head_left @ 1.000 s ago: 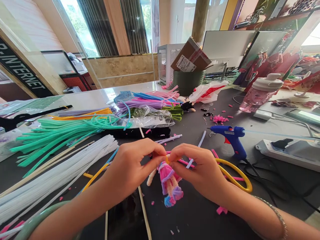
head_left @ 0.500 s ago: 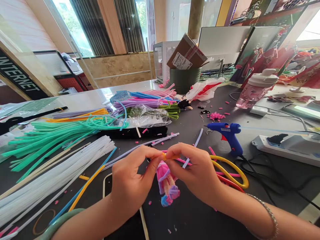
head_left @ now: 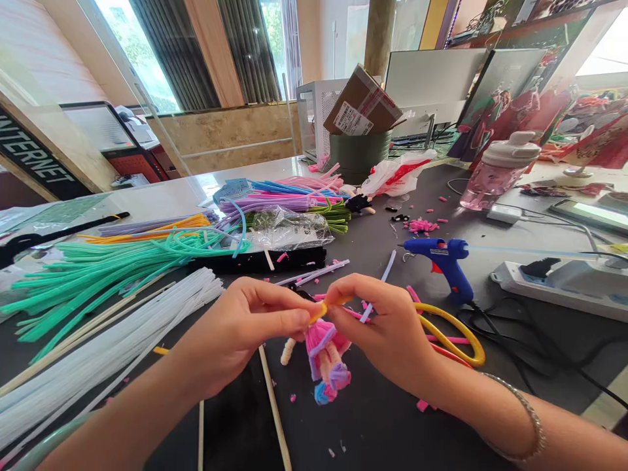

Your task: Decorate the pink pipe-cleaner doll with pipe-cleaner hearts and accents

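Between my two hands is a short orange-yellow pipe cleaner point(head_left: 318, 313). My left hand point(head_left: 245, 333) pinches one end between thumb and forefinger, and the fingers of my right hand point(head_left: 385, 314) are closed on the other end. Just beneath them lies a small pipe-cleaner doll point(head_left: 324, 347) with a pink and lilac skirt, cream legs and pink, lilac and blue feet; its upper part is mostly hidden by my fingers. Beside my right fingers, a lilac pipe cleaner point(head_left: 385, 275) rests on the table.
Bundles of green pipe cleaners point(head_left: 98, 261) and white pipe cleaners point(head_left: 122, 333) cover the left side. To the right are a blue glue gun point(head_left: 444, 258), a yellow-handled tool point(head_left: 471, 333), a power strip point(head_left: 564, 288) and a pink bottle point(head_left: 500, 173). Pink scraps point(head_left: 422, 226) lie farther back.
My left hand has turned and its forearm now covers the blue and orange pipe cleaners at left. More of the orange-yellow piece shows between my fingertips, and the doll's cream arm has come into view.
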`<state>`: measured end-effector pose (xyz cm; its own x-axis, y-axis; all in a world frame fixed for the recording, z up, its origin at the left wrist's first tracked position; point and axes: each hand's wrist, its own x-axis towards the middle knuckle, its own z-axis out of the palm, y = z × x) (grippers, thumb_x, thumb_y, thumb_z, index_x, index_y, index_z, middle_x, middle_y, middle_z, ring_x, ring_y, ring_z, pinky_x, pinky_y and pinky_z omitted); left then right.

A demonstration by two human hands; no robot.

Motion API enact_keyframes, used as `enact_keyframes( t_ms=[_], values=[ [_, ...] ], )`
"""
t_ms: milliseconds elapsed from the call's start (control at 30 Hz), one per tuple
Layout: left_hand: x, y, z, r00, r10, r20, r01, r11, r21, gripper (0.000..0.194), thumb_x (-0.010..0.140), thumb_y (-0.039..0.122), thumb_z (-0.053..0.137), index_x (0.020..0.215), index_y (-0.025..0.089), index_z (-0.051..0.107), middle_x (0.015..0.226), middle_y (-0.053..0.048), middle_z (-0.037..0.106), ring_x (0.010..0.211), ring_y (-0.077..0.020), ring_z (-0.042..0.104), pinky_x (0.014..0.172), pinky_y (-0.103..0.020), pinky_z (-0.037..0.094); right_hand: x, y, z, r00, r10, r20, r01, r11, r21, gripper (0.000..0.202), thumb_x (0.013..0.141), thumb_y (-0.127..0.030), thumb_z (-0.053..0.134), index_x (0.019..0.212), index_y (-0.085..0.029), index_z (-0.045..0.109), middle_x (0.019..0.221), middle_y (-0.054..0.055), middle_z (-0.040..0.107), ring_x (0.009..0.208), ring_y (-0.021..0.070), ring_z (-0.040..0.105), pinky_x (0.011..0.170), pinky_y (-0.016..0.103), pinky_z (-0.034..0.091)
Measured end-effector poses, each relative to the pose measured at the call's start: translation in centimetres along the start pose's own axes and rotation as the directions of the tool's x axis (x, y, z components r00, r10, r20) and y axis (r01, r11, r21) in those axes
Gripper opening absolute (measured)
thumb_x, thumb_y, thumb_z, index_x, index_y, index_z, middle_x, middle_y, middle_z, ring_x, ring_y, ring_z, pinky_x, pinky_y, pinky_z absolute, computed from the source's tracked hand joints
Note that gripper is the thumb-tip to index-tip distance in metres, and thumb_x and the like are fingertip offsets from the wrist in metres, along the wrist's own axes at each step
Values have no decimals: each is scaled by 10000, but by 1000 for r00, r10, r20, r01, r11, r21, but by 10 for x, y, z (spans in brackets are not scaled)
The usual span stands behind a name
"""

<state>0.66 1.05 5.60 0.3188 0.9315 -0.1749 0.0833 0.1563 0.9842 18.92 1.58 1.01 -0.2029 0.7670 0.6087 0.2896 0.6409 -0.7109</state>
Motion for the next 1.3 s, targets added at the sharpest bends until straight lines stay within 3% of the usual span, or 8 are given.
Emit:
enact_keyframes(
  t_ms=[133,300,433,733,933,1100,1300],
  values=[
    [-1,2,4,997,-33,71,36,998,-51,50,652,173,818,664,222,813,557,21,725,547,-97,613,565,-159,495,0,-5,-3,999,-54,4,54,999,-2,169,778,-86,504,728,-206,613,673,-35,696,616,86,633,606,175,495],
    [-3,2,5,1000,3,18,-2,998,-55,177,590,102,859,685,227,777,645,49,733,605,-96,650,567,-133,501,0,-7,-5,998,-56,28,57,998,-25,158,778,-78,521,729,-190,622,659,-45,675,604,61,613,607,146,473],
    [-3,0,3,999,19,35,-17,998,-57,120,655,132,830,711,204,752,658,41,726,596,-90,649,574,-138,510,-1,-7,-6,993,-90,70,91,996,-16,151,783,-63,537,724,-174,621,662,-40,663,601,50,592,608,136,457],
    [-2,-9,12,992,-120,33,122,900,-419,291,630,175,905,809,154,677,672,-7,727,596,-103,663,596,-172,550,-1,-3,-7,985,-163,65,161,986,32,103,825,-75,590,790,-151,652,712,11,675,631,84,608,606,173,487],
    [-2,-13,20,993,-110,-30,81,867,-491,303,591,172,934,769,167,689,636,23,701,568,-75,636,569,-135,549,-2,-6,-4,999,-46,12,44,994,102,119,801,-86,613,759,-187,660,665,-23,702,591,84,635,590,166,511],
    [-3,-14,30,994,-70,-79,17,847,-532,295,527,160,957,694,170,714,656,45,689,577,-70,641,570,-130,564,-2,-9,-3,993,109,52,-119,957,265,109,798,-126,614,743,-201,670,668,-25,720,605,97,666,575,165,531],
    [-5,-17,37,991,-43,-129,-35,835,-549,238,559,180,946,682,168,743,638,35,698,576,-60,632,561,-106,552,0,-9,-3,977,194,89,-213,914,345,102,784,-146,623,718,-205,673,654,-25,707,601,109,661,562,181,532]
  ],
)
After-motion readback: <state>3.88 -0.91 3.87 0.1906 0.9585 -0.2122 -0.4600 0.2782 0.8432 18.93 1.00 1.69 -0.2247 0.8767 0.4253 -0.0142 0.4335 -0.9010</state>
